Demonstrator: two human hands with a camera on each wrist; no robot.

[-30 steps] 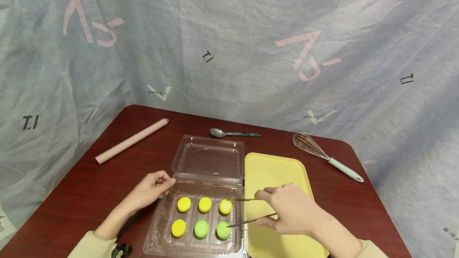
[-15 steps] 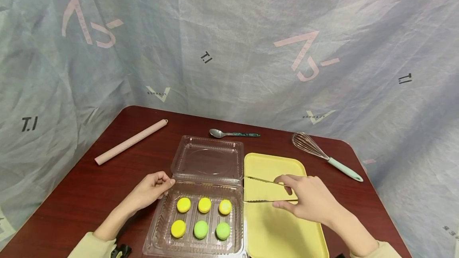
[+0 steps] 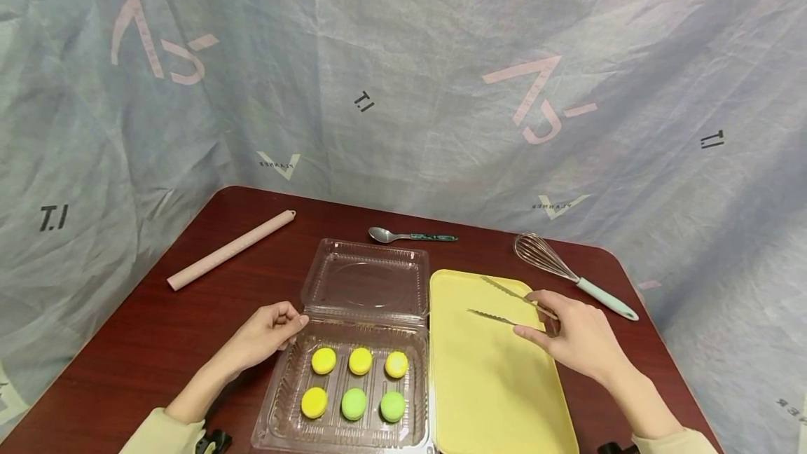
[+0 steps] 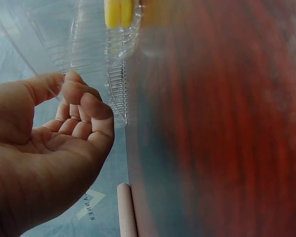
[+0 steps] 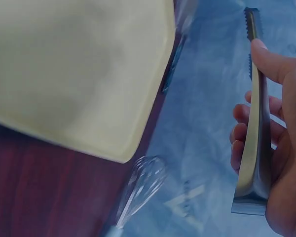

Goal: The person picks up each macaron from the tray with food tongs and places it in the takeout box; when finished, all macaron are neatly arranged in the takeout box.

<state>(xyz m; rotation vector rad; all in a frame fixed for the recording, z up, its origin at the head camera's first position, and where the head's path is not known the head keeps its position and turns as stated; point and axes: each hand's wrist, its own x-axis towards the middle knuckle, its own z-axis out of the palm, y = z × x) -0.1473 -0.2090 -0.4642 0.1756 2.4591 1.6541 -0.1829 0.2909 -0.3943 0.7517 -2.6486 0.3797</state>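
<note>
A clear hinged plastic container (image 3: 281, 398) lies with its lid (image 3: 366, 279) folded back. In its base sit yellow macarons (image 3: 323, 361) at the back and front left, and two green macarons (image 3: 354, 404) along the front. My left hand (image 3: 267, 335) pinches the container's left edge near the hinge, thumb against curled fingers. My right hand (image 3: 576, 335) holds metal serrated tongs (image 5: 255, 143) over the yellow tray (image 3: 498, 391). The tongs' arms are spread, with nothing between their tips, which point to the far left.
A pale pink rolling pin (image 3: 231, 249) lies at the back left of the dark red table (image 3: 157, 342). Behind the lid is a spoon (image 3: 412, 235) with a green handle. A whisk (image 3: 574, 275) lies beyond the tray at right. Grey printed cloth (image 3: 403, 90) hangs behind.
My right hand has drawn the tongs away from the front right green macaron, back and right over the tray. The macarons and my left hand have stayed in place.
</note>
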